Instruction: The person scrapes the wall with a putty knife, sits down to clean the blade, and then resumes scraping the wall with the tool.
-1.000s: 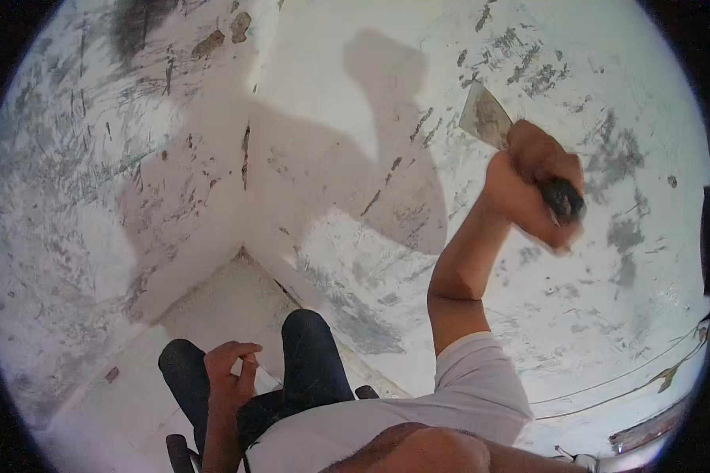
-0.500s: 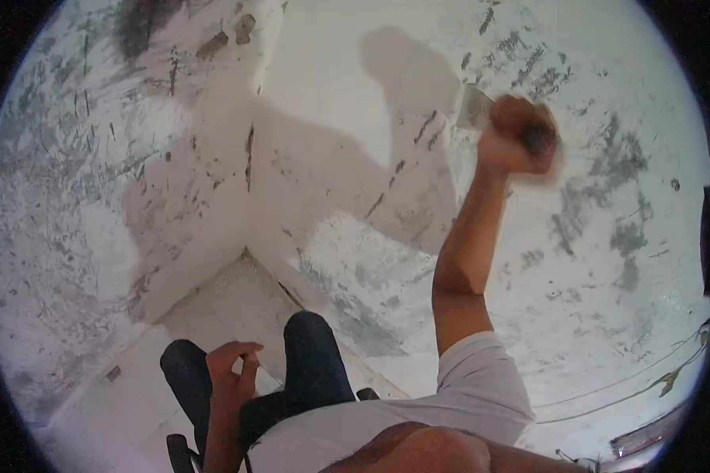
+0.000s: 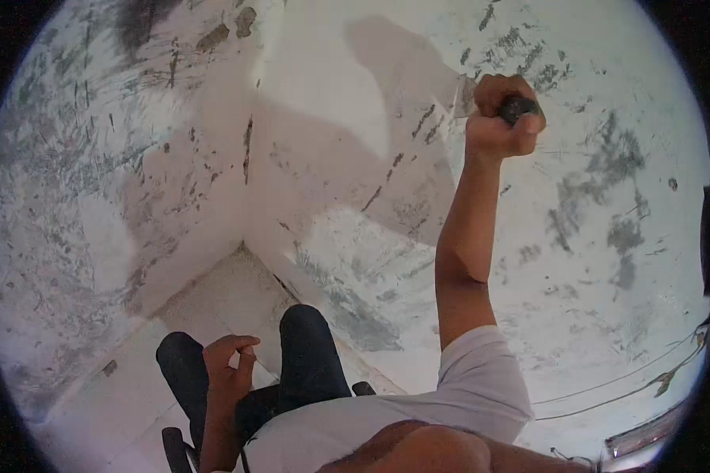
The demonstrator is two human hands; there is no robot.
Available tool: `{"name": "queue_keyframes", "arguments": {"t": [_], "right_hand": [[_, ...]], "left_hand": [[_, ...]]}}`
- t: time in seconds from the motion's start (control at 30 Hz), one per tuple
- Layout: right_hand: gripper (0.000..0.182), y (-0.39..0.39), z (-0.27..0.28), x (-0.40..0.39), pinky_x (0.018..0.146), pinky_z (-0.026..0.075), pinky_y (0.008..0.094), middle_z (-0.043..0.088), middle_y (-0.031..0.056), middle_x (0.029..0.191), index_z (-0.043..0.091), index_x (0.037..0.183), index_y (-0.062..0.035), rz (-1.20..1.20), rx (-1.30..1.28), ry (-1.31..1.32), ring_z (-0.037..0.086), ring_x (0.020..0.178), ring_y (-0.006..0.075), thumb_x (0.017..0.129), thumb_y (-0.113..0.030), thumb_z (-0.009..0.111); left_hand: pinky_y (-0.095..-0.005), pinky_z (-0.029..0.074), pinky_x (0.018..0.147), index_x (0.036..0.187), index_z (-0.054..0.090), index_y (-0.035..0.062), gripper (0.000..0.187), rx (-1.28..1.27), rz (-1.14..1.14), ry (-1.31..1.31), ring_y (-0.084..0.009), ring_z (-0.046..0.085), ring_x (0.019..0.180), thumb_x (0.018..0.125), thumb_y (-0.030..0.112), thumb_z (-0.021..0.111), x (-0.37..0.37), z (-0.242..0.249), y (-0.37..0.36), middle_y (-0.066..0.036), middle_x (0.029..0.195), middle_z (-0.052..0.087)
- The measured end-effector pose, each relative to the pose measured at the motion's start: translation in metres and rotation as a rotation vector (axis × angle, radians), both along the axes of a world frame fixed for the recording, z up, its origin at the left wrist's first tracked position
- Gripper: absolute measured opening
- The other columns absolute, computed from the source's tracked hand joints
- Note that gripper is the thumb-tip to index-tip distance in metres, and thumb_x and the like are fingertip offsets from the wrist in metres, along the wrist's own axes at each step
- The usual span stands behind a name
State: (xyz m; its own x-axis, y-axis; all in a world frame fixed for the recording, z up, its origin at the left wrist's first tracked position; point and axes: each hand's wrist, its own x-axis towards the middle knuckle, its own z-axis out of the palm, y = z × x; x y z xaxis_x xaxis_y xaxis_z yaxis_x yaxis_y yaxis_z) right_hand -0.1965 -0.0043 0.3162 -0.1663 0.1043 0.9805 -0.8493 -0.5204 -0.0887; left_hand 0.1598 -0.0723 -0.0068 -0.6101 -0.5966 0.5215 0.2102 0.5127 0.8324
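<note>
The scraper [image 3: 464,96] has moved higher, its handle [image 3: 517,109] enclosed by the right hand's [image 3: 498,132] clamped fingers [image 3: 500,88].

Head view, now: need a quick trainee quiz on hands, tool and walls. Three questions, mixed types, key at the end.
1. Multiple choice: what grips the dark handle?
A) the left hand
B) the right hand
C) both hands

2. True or false: the left hand is raised higher in the picture than the right hand.

3. Fill the gap: the two patchy walls meet in a ____.

Key:
1. B
2. False; it is low in the picture, near the knees.
3. corner
</note>
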Motion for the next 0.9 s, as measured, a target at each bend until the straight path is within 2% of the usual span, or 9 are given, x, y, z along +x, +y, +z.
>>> {"name": "queue_keyframes", "arguments": {"t": [0.23,0.37,0.43,0.53,0.6,0.63,0.7,0.83,0.9], "right_hand": [[0.062,0.007,0.012,-0.001,0.049,0.012,0.0307,0.023,0.0003,0.051,0.029,0.060,-0.0106,0.027,0.137,0.042,0.018,0.048,0.0133,0.073,-0.067,0.050],[0.046,0.039,0.027,0.020,0.046,0.018,0.0317,0.045,0.0078,0.058,0.060,0.078,0.0009,0.685,0.303,0.638,0.030,0.048,0.0149,0.081,-0.045,0.056],[0.066,0.008,0.016,-0.004,0.046,0.017,0.0307,0.036,0.0030,0.051,0.049,0.064,-0.0066,-0.129,0.128,0.119,0.026,0.047,0.0151,0.078,-0.071,0.043],[0.060,0.016,0.018,-0.005,0.046,0.018,0.0313,0.038,0.0029,0.049,0.049,0.062,-0.0088,0.221,0.027,0.149,0.028,0.046,0.0152,0.082,-0.065,0.041],[0.057,0.050,0.019,-0.021,0.048,0.021,0.0302,0.036,0.0010,0.049,0.042,0.060,-0.0105,1.178,0.235,0.231,0.026,0.047,0.0148,0.081,-0.063,0.043],[0.053,0.023,0.019,0.004,0.050,0.020,0.0304,0.036,0.0018,0.052,0.045,0.061,-0.0113,0.348,-0.091,-0.168,0.027,0.050,0.0152,0.079,-0.061,0.046],[0.049,0.016,0.020,-0.017,0.051,0.018,0.0309,0.038,0.0032,0.054,0.046,0.062,-0.0133,0.040,0.254,0.072,0.027,0.054,0.0160,0.076,-0.060,0.050],[0.051,0.039,0.018,-0.059,0.044,0.025,0.0301,0.050,0.0055,0.061,0.063,0.089,-0.0006,0.736,0.041,0.260,0.038,0.048,0.0181,0.083,-0.051,0.053],[0.045,0.021,0.027,-0.051,0.046,0.030,0.0311,0.055,0.0071,0.067,0.061,0.083,-0.0068,0.327,0.333,0.198,0.043,0.053,0.0176,0.083,-0.052,0.054]], "left_hand": [[-0.0307,0.048,0.055,0.085,0.068,0.0007,0.010,0.006,-0.010,-0.018,-0.0191,0.062,0.055,0.081,0.002,0.059,0.000,0.001,-0.001,-0.011,0.066,0.064],[-0.0294,0.047,0.052,0.085,0.067,0.0007,0.023,-0.040,-0.035,0.043,-0.0159,0.060,0.051,0.093,0.019,0.056,-0.006,0.006,-0.006,-0.010,0.068,0.065],[-0.0291,0.047,0.052,0.085,0.067,0.0011,0.024,-0.017,-0.036,0.034,-0.0159,0.060,0.051,0.093,0.021,0.057,-0.005,0.006,-0.001,-0.009,0.067,0.064],[-0.0289,0.047,0.053,0.085,0.068,0.0021,0.014,-0.024,-0.028,0.061,-0.0162,0.060,0.053,0.087,0.012,0.059,-0.004,0.005,-0.003,-0.009,0.065,0.063],[-0.0290,0.047,0.054,0.085,0.069,0.0028,0.010,-0.021,-0.035,0.052,-0.0166,0.061,0.055,0.080,0.003,0.060,-0.002,0.003,-0.003,-0.009,0.064,0.063],[-0.0286,0.047,0.054,0.085,0.069,0.0027,0.010,0.025,-0.013,0.034,-0.0158,0.061,0.055,0.080,0.003,0.060,-0.002,0.001,-0.003,-0.009,0.064,0.063],[-0.0283,0.047,0.054,0.086,0.069,0.0025,0.010,0.075,-0.011,0.011,-0.0149,0.061,0.055,0.081,0.003,0.061,0.005,0.000,0.002,-0.009,0.064,0.063],[-0.0281,0.047,0.055,0.087,0.069,0.0021,0.011,0.001,-0.001,0.035,-0.0143,0.061,0.056,0.084,0.006,0.059,0.003,0.001,0.000,-0.008,0.064,0.063],[-0.0289,0.047,0.055,0.088,0.069,0.0017,0.012,0.051,0.026,-0.021,-0.0149,0.061,0.056,0.086,0.006,0.058,0.004,0.005,0.003,-0.007,0.064,0.063]]}}
